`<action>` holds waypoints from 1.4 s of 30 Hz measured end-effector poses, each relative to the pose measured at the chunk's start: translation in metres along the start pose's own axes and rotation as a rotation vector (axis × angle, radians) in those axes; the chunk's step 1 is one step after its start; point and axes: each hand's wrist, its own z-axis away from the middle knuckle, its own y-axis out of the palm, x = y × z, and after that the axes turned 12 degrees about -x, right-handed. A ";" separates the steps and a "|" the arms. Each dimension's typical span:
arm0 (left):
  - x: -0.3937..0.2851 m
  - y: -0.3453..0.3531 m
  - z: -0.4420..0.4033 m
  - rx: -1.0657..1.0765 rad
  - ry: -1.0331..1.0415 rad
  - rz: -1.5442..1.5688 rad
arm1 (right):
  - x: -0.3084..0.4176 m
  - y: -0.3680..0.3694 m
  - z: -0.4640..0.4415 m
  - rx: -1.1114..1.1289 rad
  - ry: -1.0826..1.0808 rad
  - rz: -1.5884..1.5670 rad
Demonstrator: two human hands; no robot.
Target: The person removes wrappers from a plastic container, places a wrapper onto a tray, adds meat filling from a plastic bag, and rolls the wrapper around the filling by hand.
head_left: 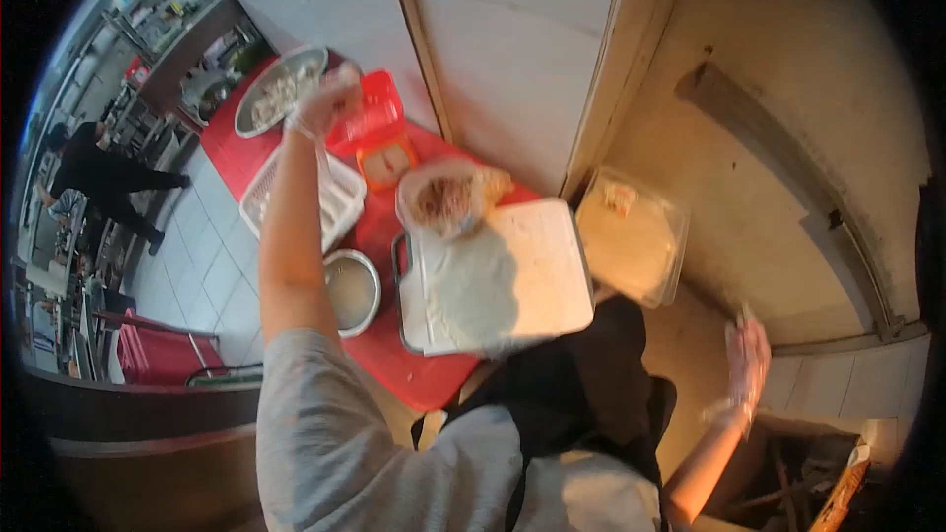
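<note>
My left hand (327, 106), in a clear plastic glove, reaches over the far end of the red table (424, 374), between a metal bowl (281, 94) of pale pieces and a red plastic tray (379, 113). Blur hides its fingers. My right hand (749, 360), also gloved, is raised at the right, away from the table, with a small pale thing at its fingertips that I cannot make out. Nearer me lie a white cutting board (547, 271) and a clear container of brownish filling (443, 202).
A white basket (345, 182), an orange scale (387, 164) and a bowl of cloudy liquid (352, 293) are on the table. Right of the board sits a clear plastic box (631, 236). A person in black (99, 172) stands in the kitchen at the far left.
</note>
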 end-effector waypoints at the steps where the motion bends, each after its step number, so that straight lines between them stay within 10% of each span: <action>1: -0.038 0.068 0.039 -0.355 -0.087 0.040 | 0.011 0.040 0.005 0.067 0.019 0.011; 7: -0.003 0.173 0.130 0.182 -0.145 -0.095 | -0.013 0.230 0.026 0.712 0.394 -0.230; 10: 0.078 0.213 0.166 0.383 0.150 -0.323 | -0.035 0.291 0.048 0.967 0.764 -0.365; 16: 0.178 0.204 0.232 0.372 0.388 -0.885 | -0.113 0.302 0.054 1.029 -0.477 0.597; 20: 0.179 0.198 0.256 0.275 0.341 -0.908 | -0.088 0.292 0.080 0.895 -0.222 0.278; 26: 0.284 0.213 0.257 0.170 0.263 -0.418 | -0.126 0.304 0.077 0.896 -0.558 0.333; 33: 0.242 0.205 0.284 -0.020 -0.668 0.545 | -0.120 0.297 0.078 1.009 -0.537 0.344; 37: 0.181 0.216 0.291 -0.071 0.202 -0.464 | -0.111 0.310 0.089 0.900 -0.570 0.164; 42: 0.199 0.203 0.288 0.051 0.038 -0.468 | -0.148 0.311 0.082 1.086 -0.552 0.375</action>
